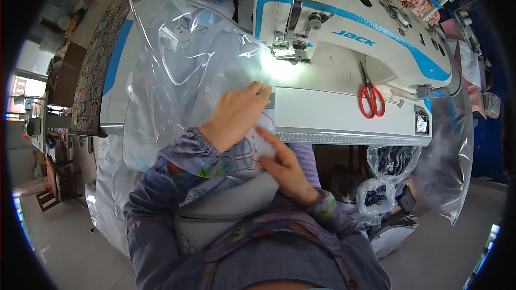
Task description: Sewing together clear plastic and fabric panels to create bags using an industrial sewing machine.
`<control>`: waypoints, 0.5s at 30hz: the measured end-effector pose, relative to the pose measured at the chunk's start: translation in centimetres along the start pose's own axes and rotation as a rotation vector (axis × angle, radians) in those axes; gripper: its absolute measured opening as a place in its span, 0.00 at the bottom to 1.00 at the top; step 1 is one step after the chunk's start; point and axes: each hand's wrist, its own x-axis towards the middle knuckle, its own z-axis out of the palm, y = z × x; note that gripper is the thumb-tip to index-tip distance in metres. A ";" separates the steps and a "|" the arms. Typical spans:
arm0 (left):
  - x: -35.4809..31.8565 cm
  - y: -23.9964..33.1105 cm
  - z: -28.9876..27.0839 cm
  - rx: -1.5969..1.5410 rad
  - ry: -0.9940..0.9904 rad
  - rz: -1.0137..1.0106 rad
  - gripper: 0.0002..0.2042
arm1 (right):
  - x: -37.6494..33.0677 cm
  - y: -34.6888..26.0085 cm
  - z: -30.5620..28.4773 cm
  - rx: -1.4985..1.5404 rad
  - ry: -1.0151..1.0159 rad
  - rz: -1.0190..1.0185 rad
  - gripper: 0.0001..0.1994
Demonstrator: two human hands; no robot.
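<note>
A pale grey-blue sheet with printed cartoon figures [244,156], partly see-through and glossy, runs from my lap up to the sewing machine [328,27]. My left hand [236,115] lies palm down on it, just in front of the lit needle area, fingers stretched toward the presser foot [294,60]. At the sheet's right edge, my right hand [290,174] grips it, with thumb and forefinger showing on top and the other fingers hidden below. A folded grey part of the sheet [231,204] lies across my lap.
Red-handled scissors [371,99] lie on the white machine bed, right of the needle. Clear plastic film [172,64] heaps up at the left. A ruler strip [349,138] follows the front table edge. Plastic bags with dark contents [392,161] hang below at the right.
</note>
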 end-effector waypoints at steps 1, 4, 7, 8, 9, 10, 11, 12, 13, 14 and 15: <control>-0.1 0.4 0.5 -0.003 0.037 0.001 0.13 | -0.7 -0.8 -0.2 -0.036 0.020 -0.094 0.34; -0.1 1.6 1.9 -0.024 0.105 -0.026 0.15 | -1.4 -2.5 -0.8 -0.097 0.040 -0.030 0.34; 0.4 1.9 2.4 0.027 0.079 -0.073 0.13 | -0.5 -3.0 -0.9 -0.232 0.088 -0.080 0.33; 0.7 1.9 2.4 0.026 0.082 -0.078 0.13 | -0.2 -3.1 -0.9 -0.236 0.085 -0.077 0.33; 1.0 1.8 2.4 0.030 0.069 -0.089 0.12 | 0.2 -3.2 -0.9 -0.209 0.084 -0.060 0.33; 1.3 1.6 2.4 0.032 0.056 -0.100 0.11 | 0.5 -3.3 -0.9 -0.178 0.082 -0.062 0.32; 1.6 1.5 2.3 0.032 0.061 -0.101 0.11 | 0.9 -3.5 -0.9 -0.187 0.082 -0.045 0.32; 1.9 1.3 2.3 0.059 0.063 -0.103 0.10 | 1.2 -3.8 -1.0 -0.198 0.098 -0.050 0.32; 2.2 1.2 2.2 0.081 0.058 -0.091 0.10 | 1.5 -4.0 -1.0 -0.214 0.102 -0.071 0.32; 2.4 1.1 2.2 0.084 0.067 -0.107 0.10 | 1.8 -4.3 -1.0 -0.210 0.114 -0.052 0.32; 2.6 1.0 2.1 0.085 0.057 -0.097 0.10 | 2.2 -4.6 -1.1 -0.211 0.107 -0.041 0.32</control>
